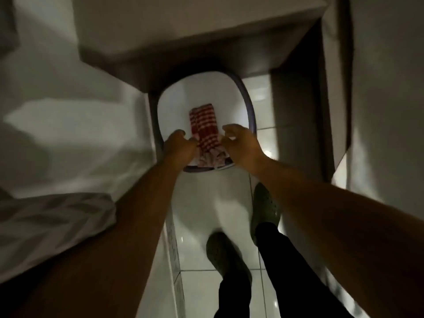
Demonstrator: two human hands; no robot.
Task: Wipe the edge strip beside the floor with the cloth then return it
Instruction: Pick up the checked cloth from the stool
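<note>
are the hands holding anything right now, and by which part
The left hand pinches the near left edge of the red checked cloth lying in the white basin. The right hand hovers curled beside the cloth; contact cannot be told.

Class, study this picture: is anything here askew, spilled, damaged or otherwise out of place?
Only slightly: the red-and-white checked cloth lies crumpled in the white oval basin with a grey rim, its near end bunched over the rim between the left hand and right hand. No spill or damage shows.
</note>
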